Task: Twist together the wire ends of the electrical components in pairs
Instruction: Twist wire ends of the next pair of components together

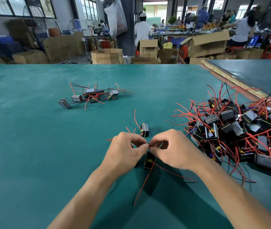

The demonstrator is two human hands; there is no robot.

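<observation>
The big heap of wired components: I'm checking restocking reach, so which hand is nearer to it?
Right. The right hand sits just left of the heap; the left hand is farther off, beyond the right hand, both pinching wire ends.

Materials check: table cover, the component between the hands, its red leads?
Table cover: matte teal, faintly scuffed, no glare; felt or rubber mat, unclear. Component: black casing, likely plastic; yellow edging, perhaps tape. Red leads: smooth, freely curving insulation, probably PVC-like. Left hand and right hand pinch the wire ends, mostly hidden.
</observation>
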